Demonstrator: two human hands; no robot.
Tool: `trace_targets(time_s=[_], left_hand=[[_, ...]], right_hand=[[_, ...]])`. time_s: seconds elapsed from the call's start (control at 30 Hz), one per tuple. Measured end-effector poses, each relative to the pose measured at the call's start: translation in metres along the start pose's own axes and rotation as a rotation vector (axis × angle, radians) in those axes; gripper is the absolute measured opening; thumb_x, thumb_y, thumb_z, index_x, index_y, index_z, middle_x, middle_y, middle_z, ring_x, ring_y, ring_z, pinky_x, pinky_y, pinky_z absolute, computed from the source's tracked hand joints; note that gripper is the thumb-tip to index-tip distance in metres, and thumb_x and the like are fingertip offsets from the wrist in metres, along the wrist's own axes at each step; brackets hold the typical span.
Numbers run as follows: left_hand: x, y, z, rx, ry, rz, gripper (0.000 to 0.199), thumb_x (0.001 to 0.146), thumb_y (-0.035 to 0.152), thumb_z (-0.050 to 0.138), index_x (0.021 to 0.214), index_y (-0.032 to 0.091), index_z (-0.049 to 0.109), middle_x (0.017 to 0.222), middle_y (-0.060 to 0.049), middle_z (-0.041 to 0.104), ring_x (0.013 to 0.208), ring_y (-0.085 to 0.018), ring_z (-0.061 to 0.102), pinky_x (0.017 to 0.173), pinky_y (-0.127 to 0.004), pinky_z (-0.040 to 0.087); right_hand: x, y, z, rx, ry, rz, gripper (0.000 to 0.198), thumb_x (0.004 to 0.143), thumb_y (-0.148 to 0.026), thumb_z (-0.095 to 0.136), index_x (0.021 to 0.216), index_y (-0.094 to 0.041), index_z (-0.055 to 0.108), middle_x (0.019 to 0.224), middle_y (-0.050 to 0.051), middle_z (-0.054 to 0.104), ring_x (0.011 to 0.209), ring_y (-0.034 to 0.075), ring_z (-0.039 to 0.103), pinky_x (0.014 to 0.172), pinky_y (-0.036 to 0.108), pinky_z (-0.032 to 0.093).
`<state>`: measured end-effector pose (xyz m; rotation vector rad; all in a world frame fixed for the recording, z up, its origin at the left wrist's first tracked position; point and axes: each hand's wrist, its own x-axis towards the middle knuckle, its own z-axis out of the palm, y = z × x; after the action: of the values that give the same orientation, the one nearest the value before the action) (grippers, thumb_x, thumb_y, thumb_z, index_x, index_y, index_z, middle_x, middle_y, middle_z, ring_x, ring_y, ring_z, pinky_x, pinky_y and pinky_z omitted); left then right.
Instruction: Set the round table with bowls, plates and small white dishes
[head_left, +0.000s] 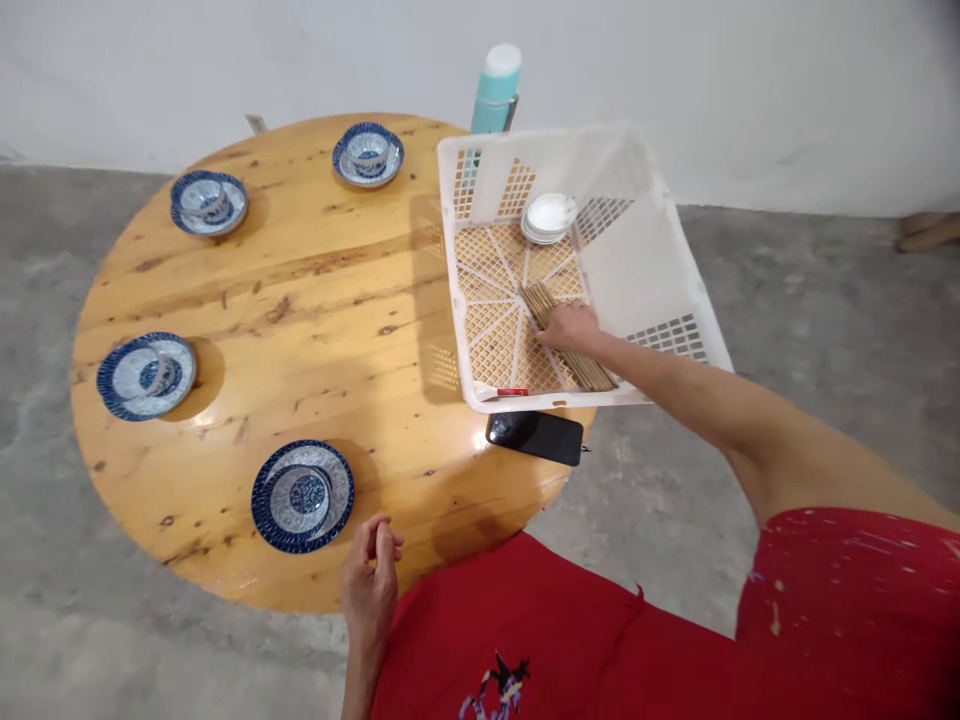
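My right hand (571, 328) reaches down into a white plastic basket (679, 290), its fingers closed over part of a bundle of chopsticks (592, 372) that lies slantwise on the basket floor. How many sticks it grips is hidden beneath the fingers. At the table's near edge, my left hand (371, 565) is held with curled fingers and shows nothing in it. Just beyond it, a blue-and-white bowl (300, 498) rests on a patterned plate (343, 478). A stack of small white dishes (550, 216) sits in the basket's far part, and a red-handled utensil (512, 392) lies along its near wall.
Three more bowl-and-plate settings stand around the round wooden table (315, 340): a left plate (116, 375), an upper-left plate (236, 212) and a far plate (394, 160). A black phone (534, 438) lies before the basket. Behind it stands a turquoise bottle (493, 95).
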<state>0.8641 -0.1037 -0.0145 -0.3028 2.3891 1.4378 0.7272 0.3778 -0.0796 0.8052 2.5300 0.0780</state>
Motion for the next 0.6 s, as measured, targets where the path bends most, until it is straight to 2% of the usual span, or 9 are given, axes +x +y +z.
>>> trace_targets(time_s=[0.2, 0.33, 0.47, 0.6], left_hand=[[-0.001, 0.004, 0.006, -0.004, 0.066, 0.003, 0.045, 0.093, 0.062, 0.056, 0.098, 0.019, 0.069, 0.072, -0.001, 0.069, 0.058, -0.015, 0.063, 0.062, -0.027, 0.053], [0.001, 0.005, 0.008, -0.017, 0.075, -0.009, 0.045, 0.092, 0.062, 0.056, 0.096, 0.019, 0.068, 0.07, -0.001, 0.069, 0.056, -0.015, 0.062, 0.061, -0.026, 0.052], [0.004, 0.006, 0.01, 0.006, 0.08, -0.005, 0.044, 0.092, 0.061, 0.056, 0.096, 0.019, 0.069, 0.068, 0.0, 0.068, 0.055, -0.014, 0.061, 0.061, -0.026, 0.051], [0.006, 0.01, 0.008, -0.001, 0.069, 0.018, 0.039, 0.093, 0.056, 0.056, 0.096, 0.019, 0.069, 0.07, 0.0, 0.068, 0.056, -0.014, 0.062, 0.06, -0.026, 0.052]], right_hand=[[-0.007, 0.001, -0.003, -0.002, 0.004, -0.013, 0.063, 0.087, -0.025, 0.058, 0.14, 0.008, 0.05, 0.139, 0.035, 0.052, 0.129, 0.039, 0.054, 0.105, 0.043, 0.045], [-0.009, 0.004, -0.002, 0.05, 0.007, 0.023, 0.062, 0.093, -0.03, 0.053, 0.143, 0.006, 0.049, 0.141, 0.034, 0.051, 0.13, 0.039, 0.055, 0.106, 0.043, 0.046], [-0.011, 0.001, -0.004, 0.037, 0.005, -0.008, 0.068, 0.095, -0.041, 0.055, 0.142, 0.007, 0.051, 0.14, 0.036, 0.051, 0.131, 0.041, 0.054, 0.108, 0.045, 0.045], [-0.011, 0.002, -0.007, 0.029, -0.002, -0.035, 0.052, 0.092, -0.026, 0.059, 0.133, 0.007, 0.059, 0.131, 0.034, 0.059, 0.129, 0.041, 0.055, 0.105, 0.046, 0.047]])
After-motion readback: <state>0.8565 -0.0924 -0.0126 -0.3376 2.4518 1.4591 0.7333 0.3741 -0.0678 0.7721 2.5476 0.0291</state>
